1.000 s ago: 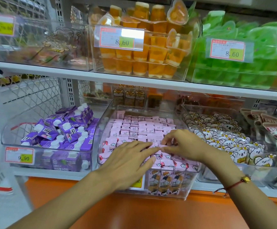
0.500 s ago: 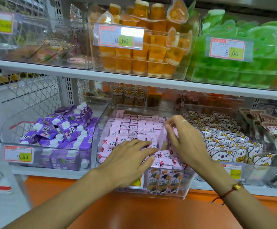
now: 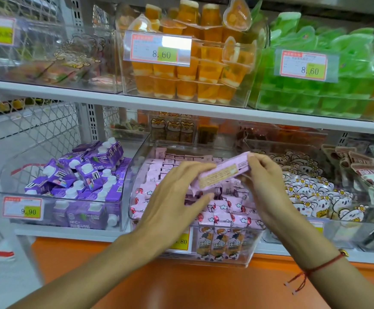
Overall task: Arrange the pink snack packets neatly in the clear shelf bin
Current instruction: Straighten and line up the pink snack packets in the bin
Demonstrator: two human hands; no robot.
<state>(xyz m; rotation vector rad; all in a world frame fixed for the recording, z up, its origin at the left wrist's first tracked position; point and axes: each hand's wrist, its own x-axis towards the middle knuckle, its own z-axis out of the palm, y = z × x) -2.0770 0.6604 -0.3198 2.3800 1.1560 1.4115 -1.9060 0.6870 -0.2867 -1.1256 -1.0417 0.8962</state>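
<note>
Above the middle bin [image 3: 137, 175], both hands hold one pink packet [image 3: 221, 175], tilted and lifted free of the rest. The right hand [image 3: 264, 181] pinches its upper end; the left hand [image 3: 172, 197] grips the lower end between thumb and fingers. At the back, the packets [image 3: 170, 161] already stand in tidy rows. Near the front they lie more loosely, so I judge some work is left.
</note>
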